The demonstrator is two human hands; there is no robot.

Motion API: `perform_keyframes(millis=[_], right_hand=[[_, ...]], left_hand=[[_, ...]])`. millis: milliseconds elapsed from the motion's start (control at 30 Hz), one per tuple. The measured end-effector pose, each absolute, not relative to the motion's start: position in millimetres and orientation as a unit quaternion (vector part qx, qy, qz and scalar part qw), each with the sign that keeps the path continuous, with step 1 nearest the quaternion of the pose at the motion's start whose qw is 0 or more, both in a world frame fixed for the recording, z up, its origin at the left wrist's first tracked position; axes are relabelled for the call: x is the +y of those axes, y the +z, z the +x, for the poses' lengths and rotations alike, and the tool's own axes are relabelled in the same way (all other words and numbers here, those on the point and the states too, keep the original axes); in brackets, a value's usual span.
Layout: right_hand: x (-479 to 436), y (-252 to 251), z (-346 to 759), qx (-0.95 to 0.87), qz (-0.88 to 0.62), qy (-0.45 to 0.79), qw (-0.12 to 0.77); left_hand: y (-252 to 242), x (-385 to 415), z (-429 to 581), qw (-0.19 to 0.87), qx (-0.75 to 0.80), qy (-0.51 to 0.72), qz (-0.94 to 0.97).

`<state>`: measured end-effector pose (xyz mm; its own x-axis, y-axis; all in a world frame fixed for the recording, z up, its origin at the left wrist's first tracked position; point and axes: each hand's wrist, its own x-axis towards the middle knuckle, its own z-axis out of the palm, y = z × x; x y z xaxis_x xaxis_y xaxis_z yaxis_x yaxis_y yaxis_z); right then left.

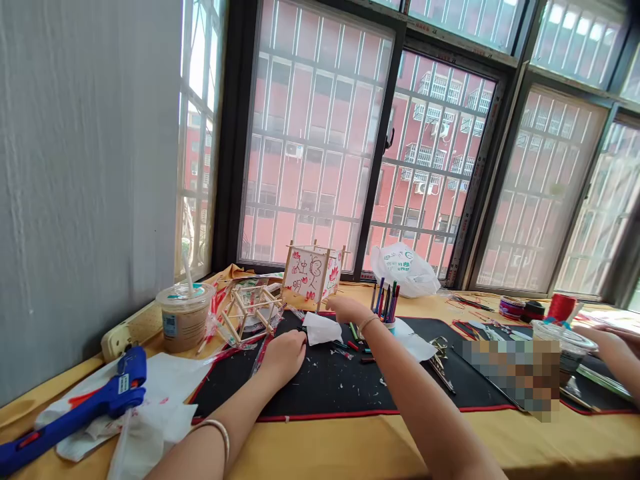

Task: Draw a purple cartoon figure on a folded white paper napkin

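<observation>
My left hand rests on the black mat with its fingers curled under, beside a crumpled white paper. What it holds, if anything, is hidden. My right hand reaches forward toward a paper lantern with red flowers and writing; its fingers point away and are hard to read. A bare wooden stick frame lies tilted left of my left hand. A cup of coloured pens stands just right of my right wrist.
A blue glue gun lies on white paper at the near left. An iced drink cup stands by the wall. A white plastic bag, ribbon rolls, scissors and another person's hand are to the right.
</observation>
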<state>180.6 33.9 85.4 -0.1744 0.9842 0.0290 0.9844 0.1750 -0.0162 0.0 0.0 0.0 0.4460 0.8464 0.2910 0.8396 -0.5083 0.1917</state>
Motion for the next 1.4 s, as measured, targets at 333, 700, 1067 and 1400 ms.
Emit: perform_keyframes(millis=[333,700,1067,1400], right_hand=[[4.0,37.4,202.0,-0.781,-0.6,-0.038,0.17],[-4.5,54.0,210.8,-0.735,-0.463,0.079,0.49],[-19.7,59.7,194.0,-0.732,-0.373,0.068,0.566],[-36.1,64.8,179.4,-0.743,-0.352,-0.081,0.564]], left_hand=[[10.8,39.5,5.9,0.167,0.487,0.294,0.805],[24.5,31.3,6.7,0.433,0.325,0.455,0.707],[40.6,3.9,2.5,0.508,0.275,0.502,0.644],[38.9,-2.8,8.3,0.434,0.276,0.5,0.697]])
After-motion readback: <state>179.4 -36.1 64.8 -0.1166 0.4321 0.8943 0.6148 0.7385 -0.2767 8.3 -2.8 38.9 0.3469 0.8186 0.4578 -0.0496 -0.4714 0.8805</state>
